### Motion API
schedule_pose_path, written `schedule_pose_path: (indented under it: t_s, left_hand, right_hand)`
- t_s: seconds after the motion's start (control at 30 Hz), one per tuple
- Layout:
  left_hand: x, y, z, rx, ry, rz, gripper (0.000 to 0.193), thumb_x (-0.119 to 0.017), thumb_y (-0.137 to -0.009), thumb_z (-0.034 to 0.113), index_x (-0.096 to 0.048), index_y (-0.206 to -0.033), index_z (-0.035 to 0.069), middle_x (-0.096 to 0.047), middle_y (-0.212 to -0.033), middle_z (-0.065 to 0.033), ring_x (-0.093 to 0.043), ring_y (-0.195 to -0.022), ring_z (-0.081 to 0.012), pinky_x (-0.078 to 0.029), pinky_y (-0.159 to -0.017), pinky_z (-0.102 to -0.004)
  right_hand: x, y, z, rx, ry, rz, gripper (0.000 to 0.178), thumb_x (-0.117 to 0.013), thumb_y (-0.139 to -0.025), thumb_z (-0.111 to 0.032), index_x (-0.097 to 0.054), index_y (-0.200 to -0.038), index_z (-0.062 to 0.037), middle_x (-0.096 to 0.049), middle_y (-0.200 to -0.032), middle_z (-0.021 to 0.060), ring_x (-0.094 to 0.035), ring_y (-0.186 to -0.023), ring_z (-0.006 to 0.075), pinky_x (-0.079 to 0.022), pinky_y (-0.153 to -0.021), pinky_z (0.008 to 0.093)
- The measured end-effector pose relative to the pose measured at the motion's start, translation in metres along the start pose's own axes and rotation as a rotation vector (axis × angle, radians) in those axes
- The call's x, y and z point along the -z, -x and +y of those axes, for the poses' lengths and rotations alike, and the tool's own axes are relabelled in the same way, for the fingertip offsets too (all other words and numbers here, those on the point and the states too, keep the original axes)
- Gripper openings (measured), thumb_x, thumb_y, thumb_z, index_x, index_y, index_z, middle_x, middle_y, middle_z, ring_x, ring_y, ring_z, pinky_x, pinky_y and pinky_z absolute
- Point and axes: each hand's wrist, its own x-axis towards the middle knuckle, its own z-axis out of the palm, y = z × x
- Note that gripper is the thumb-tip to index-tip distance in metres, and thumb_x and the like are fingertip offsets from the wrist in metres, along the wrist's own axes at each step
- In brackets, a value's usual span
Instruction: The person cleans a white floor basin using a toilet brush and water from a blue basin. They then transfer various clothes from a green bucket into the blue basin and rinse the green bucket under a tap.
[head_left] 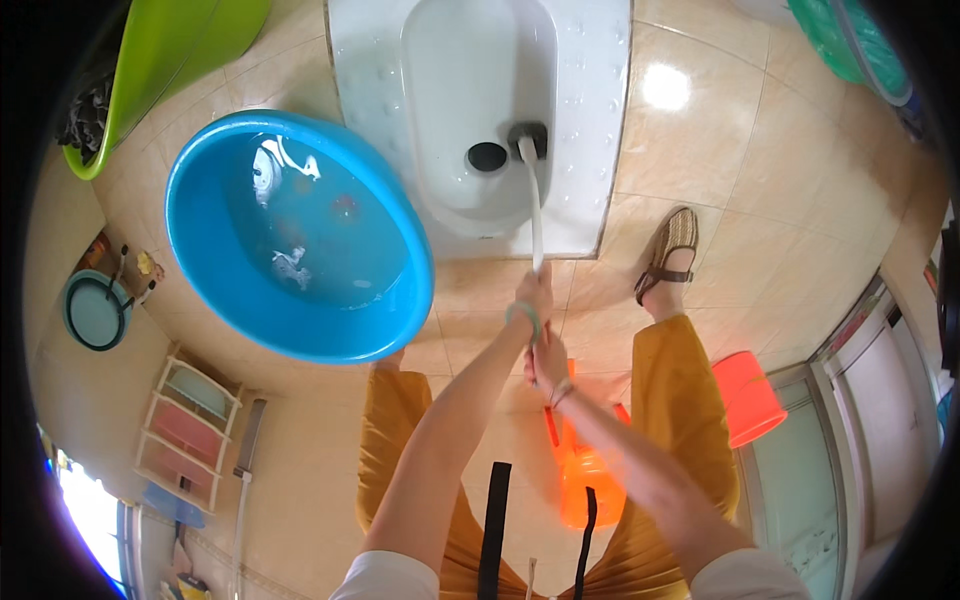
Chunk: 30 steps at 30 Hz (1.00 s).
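Both my hands grip a toilet brush (535,205) with a long white handle and a dark head. My left hand (533,293) wraps the handle higher up, a pale green bangle on its wrist. Behind it, nearer to me, my right hand (547,361) is closed round the handle's lower end. The brush head rests inside the white squat toilet (590,110), toward the right wall of its bowl. Just left of the head is the round dark drain hole (487,157).
A large blue basin (415,290) holding cloudy water stands left of the toilet. A green tub (185,70) with dark cloth is at the far left. Between my legs is an orange plastic stool (588,485); a red-orange bucket (748,398) stands by the right leg. A white rack (190,430) is at left.
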Motion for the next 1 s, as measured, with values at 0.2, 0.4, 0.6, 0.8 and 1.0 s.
schedule_pose_path:
  t_s: [0.2, 0.4, 0.6, 0.8, 1.0]
  left_hand:
    - [0.127, -0.067, 0.163, 0.045, 0.124, -0.153, 0.061, -0.033, -0.092, 0.052, -0.058, -0.098, -0.003, -0.059, -0.093, -0.0296, -0.057, -0.098, -0.0362, -0.045, -0.084, -0.0422]
    - [0.107, -0.063, 0.139, 0.440, 0.644, -0.068, 0.072, -0.028, -0.090, 0.061, -0.058, -0.090, -0.004, -0.059, -0.073, -0.0197, -0.058, -0.061, -0.0302, -0.046, -0.055, -0.0402]
    - [0.035, 0.004, 0.087, 0.279, 0.278, -0.197, 0.073, -0.022, -0.091, 0.058, -0.051, -0.114, -0.005, -0.052, -0.114, -0.0300, -0.048, -0.111, -0.0412, -0.038, -0.093, -0.0451]
    - [0.167, -0.111, 0.186, 0.243, 0.364, -0.018, 0.062, -0.027, -0.094, 0.048, -0.056, -0.102, -0.006, -0.060, -0.100, -0.0252, -0.057, -0.099, -0.0359, -0.046, -0.084, -0.0425]
    - [0.040, 0.005, 0.040, 0.661, 0.665, -0.242, 0.064, -0.030, -0.088, 0.064, -0.047, -0.073, 0.005, -0.048, -0.056, -0.0080, -0.046, -0.040, -0.0208, -0.038, -0.037, -0.0366]
  right_hand:
    - [-0.050, -0.041, -0.095, 0.528, -0.297, 0.015, 0.037, -0.034, -0.096, -0.042, -0.051, -0.095, -0.0094, -0.035, -0.049, -0.0023, -0.031, -0.034, 0.0075, -0.027, -0.031, 0.0252]
    - [-0.008, -0.072, -0.080, 0.711, 0.714, 0.163, 0.042, -0.030, -0.095, -0.028, -0.045, -0.122, 0.0001, -0.056, -0.096, 0.0303, -0.053, -0.088, 0.0450, -0.044, -0.067, 0.0477]
    - [0.020, -0.032, -0.002, 0.106, 0.067, 0.089, 0.042, -0.035, -0.094, -0.042, -0.058, -0.099, -0.0065, -0.047, -0.052, 0.0009, -0.046, -0.044, 0.0077, -0.033, -0.037, 0.0271]
    - [-0.050, -0.116, -0.126, 1.011, 0.511, 0.228, 0.019, -0.043, -0.086, -0.013, -0.053, -0.077, -0.0006, -0.054, -0.057, 0.0130, -0.053, -0.040, 0.0258, -0.039, -0.034, 0.0369]
    - [0.026, -0.047, 0.007, 0.420, 0.760, 0.039, 0.053, -0.028, -0.095, -0.045, -0.052, -0.078, -0.0006, -0.050, -0.051, 0.0108, -0.049, -0.034, 0.0221, -0.039, -0.033, 0.0343]
